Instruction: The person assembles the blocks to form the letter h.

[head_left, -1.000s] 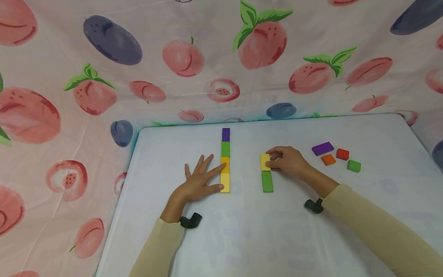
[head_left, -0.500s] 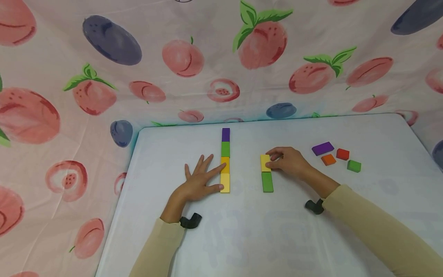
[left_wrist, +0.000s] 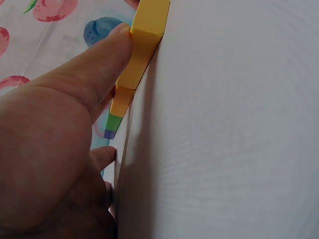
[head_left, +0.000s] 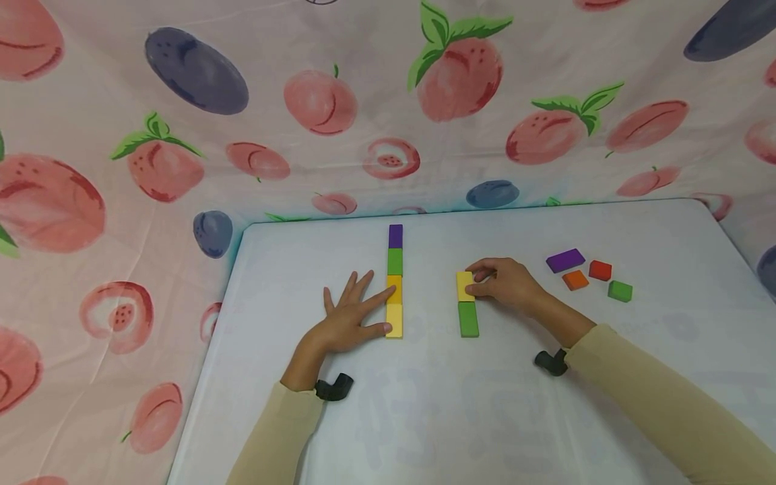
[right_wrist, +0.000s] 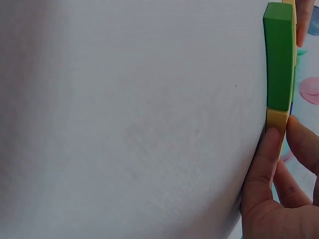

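My left hand [head_left: 342, 323] lies with fingers spread beside a straight row of blocks. Its index fingertip rests on the orange-yellow block [head_left: 394, 280], and the thumb touches the yellow block [head_left: 395, 316] at the near end. Farther up that row come a green block [head_left: 395, 261] and a purple block [head_left: 396, 236]. To the right, my right hand [head_left: 508, 286] pinches another yellow block [head_left: 463, 285] between thumb and fingers. This block meets the far end of a green block [head_left: 469, 320], and both lie in line. The right wrist view shows the green block [right_wrist: 280, 59] ahead of the pinched one.
Loose blocks lie at the right of the white table [head_left: 424, 417]: purple [head_left: 565, 260], orange [head_left: 575, 279], red [head_left: 600, 270] and green [head_left: 620, 290]. A fruit-print cloth [head_left: 261, 81] stands behind the table's far edge.
My right hand has shifted very slightly toward me with the yellow block, which now sits snug against the green one. The left hand and its row have stayed put.
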The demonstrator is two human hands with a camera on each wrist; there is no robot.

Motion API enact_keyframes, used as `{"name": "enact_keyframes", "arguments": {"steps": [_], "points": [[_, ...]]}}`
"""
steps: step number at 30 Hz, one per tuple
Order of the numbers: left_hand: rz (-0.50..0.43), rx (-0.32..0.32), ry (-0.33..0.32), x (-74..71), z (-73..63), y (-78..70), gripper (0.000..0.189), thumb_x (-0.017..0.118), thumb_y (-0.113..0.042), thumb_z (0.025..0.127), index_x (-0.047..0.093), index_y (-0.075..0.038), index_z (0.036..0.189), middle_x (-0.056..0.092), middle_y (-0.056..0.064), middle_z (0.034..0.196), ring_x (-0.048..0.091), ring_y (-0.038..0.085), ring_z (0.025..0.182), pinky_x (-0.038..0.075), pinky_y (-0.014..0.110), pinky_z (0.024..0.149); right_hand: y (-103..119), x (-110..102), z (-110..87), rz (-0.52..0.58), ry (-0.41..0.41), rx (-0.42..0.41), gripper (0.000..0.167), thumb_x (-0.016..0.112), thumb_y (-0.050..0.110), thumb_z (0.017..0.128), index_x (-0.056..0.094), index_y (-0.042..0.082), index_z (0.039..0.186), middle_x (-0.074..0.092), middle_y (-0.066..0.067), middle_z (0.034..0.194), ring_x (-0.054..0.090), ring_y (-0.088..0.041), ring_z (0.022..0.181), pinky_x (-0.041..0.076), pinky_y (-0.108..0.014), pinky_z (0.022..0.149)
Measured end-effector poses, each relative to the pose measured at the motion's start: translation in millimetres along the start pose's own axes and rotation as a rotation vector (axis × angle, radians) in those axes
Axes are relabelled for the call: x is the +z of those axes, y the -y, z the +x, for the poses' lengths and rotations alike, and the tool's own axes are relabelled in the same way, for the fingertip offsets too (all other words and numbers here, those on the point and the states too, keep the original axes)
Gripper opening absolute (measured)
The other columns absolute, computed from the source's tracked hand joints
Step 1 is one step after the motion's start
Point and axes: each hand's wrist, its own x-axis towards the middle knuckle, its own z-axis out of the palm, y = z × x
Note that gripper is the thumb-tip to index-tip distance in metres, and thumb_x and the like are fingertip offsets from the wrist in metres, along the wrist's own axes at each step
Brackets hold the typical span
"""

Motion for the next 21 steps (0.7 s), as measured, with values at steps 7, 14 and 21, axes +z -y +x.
{"name": "enact_keyframes", "arguments": {"steps": [7,14,21], "points": [[0.003,-0.002,0.006,0.0,0.0,0.5,0.072,0.060,-0.059,0.096,0.029,-0.044,0.159,-0.002,0.002,0.174,-0.017,0.031,0.159,-0.022,0.076,0.111,1.2,-0.4,-1.2,-0.003,0.004,0.008,0.049,0.079,0.034,0.089,0.067,0.014,0.133,0.067,-0.009,0.115,0.054,-0.028,0.111,0.047,-0.042,0.091],[-0.005,-0.006,0.003,0.2,-0.7,0.2,0.073,0.061,-0.059,0.095,0.029,-0.045,0.159,-0.002,0.001,0.174,-0.016,0.031,0.159,-0.022,0.076,0.111,1.8,0.2,-1.6,-0.008,0.000,0.013,0.049,0.079,0.034,0.089,0.067,0.015,0.133,0.067,-0.009,0.115,0.055,-0.028,0.109,0.047,-0.041,0.090],[-0.006,-0.001,0.001,-0.3,-0.7,0.0,0.072,0.061,-0.059,0.095,0.030,-0.044,0.159,-0.002,0.002,0.174,-0.017,0.032,0.159,-0.022,0.076,0.111,-0.4,0.9,1.2,-0.012,0.004,0.015,0.049,0.078,0.034,0.090,0.066,0.016,0.133,0.066,-0.008,0.116,0.054,-0.028,0.109,0.047,-0.039,0.089]]}}
